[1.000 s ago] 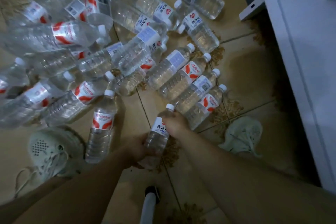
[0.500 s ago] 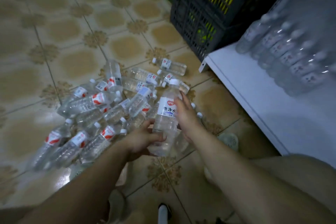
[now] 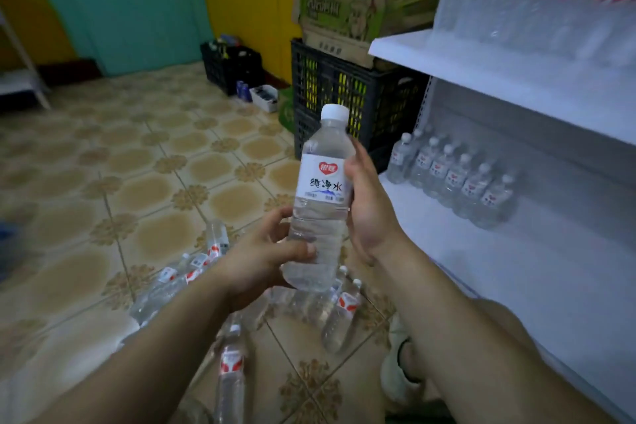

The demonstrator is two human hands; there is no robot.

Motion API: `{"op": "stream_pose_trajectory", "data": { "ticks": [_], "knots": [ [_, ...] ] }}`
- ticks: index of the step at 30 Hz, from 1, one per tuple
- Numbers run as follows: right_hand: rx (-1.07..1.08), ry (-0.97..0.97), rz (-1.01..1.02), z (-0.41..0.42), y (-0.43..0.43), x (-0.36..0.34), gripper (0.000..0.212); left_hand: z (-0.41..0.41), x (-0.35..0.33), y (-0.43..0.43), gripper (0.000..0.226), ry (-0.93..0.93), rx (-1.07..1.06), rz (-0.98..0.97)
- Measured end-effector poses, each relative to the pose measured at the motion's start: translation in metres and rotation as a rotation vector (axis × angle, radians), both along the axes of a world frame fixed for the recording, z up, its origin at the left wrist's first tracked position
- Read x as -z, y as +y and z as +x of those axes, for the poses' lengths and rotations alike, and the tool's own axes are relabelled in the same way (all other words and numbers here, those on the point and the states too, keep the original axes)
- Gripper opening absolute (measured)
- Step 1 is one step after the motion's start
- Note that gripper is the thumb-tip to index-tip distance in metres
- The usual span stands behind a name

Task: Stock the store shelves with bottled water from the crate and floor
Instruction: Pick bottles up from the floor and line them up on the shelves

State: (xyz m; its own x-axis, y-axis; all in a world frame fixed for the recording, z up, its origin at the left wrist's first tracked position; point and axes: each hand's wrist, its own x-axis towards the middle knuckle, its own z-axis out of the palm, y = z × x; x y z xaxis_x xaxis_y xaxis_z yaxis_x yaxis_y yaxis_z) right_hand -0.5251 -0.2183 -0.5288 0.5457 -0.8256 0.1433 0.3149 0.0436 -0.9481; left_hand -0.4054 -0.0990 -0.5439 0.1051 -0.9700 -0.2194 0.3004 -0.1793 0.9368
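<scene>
While both hands keep it upright in front of the person, the water bottle is the thing in play: the left hand is curled around its lower body with the thumb across the front, and the right hand is wrapped around the back of the label, its fingers loosely bent near the shoulder. Neither hand is flat open; both are closed on this one bottle, white cap up, label facing the camera.

Below the bottle, more bottles on the floor lie on their sides across the patterned tiles, some partly hidden by the forearms. To the right of the bottle stands the white shelf unit, whose lower shelf carries a short row of standing bottles toward its back, with bare board in front of them. Higher to the right, the upper shelf is already packed with red-labelled bottles. Behind the bottle sits a dark plastic crate with a cardboard box on top.

This looks like the carry step, between pickup and placement. The next move would call for swinging the bottle right onto the lower shelf, setting it down upright beside the row without knocking its neighbours, most likely with one hand letting go first.
</scene>
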Motion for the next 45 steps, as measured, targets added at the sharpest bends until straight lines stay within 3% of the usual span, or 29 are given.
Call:
{"op": "stream_pose_trajectory", "data": {
  "ticks": [6,9,13,17,22,27,32,36,41,45],
  "knots": [
    [0.088,0.036,-0.131,-0.049,-0.001,-0.032,0.03,-0.038,-0.028,-0.02,0.064,-0.057,0.059,-0.065],
    [0.165,0.137,-0.175,-0.08,-0.012,-0.036,0.047,-0.057,-0.031,-0.043,0.06,-0.114,0.1,-0.058],
    [0.149,0.338,-0.098,-0.124,-0.038,-0.039,0.063,-0.077,-0.028,-0.083,0.059,-0.175,0.183,-0.034],
    [0.231,0.363,0.006,-0.15,-0.071,-0.029,0.056,-0.084,-0.021,-0.136,0.063,-0.286,0.319,-0.006],
    [0.303,0.393,0.043,-0.155,-0.129,-0.003,0.062,-0.081,0.005,-0.219,0.056,-0.384,0.452,0.019],
    [0.345,0.475,0.038,-0.141,-0.204,0.043,0.07,-0.071,0.061,-0.306,0.059,-0.446,0.561,0.065],
    [0.458,0.592,-0.018,-0.127,-0.284,0.127,0.069,-0.052,0.139,-0.388,0.055,-0.77,0.621,0.147],
    [0.545,0.674,-0.03,-0.117,-0.34,0.194,0.077,-0.039,0.212,-0.438,0.065,-1.038,0.673,0.21],
    [0.582,0.712,-0.045,-0.107,-0.401,0.263,0.082,-0.029,0.292,-0.479,0.065,-1.144,0.648,0.188],
    [0.602,0.719,-0.058,-0.094,-0.44,0.297,0.08,-0.027,0.348,-0.508,0.072,-1.416,0.658,0.154]
  ]
}}
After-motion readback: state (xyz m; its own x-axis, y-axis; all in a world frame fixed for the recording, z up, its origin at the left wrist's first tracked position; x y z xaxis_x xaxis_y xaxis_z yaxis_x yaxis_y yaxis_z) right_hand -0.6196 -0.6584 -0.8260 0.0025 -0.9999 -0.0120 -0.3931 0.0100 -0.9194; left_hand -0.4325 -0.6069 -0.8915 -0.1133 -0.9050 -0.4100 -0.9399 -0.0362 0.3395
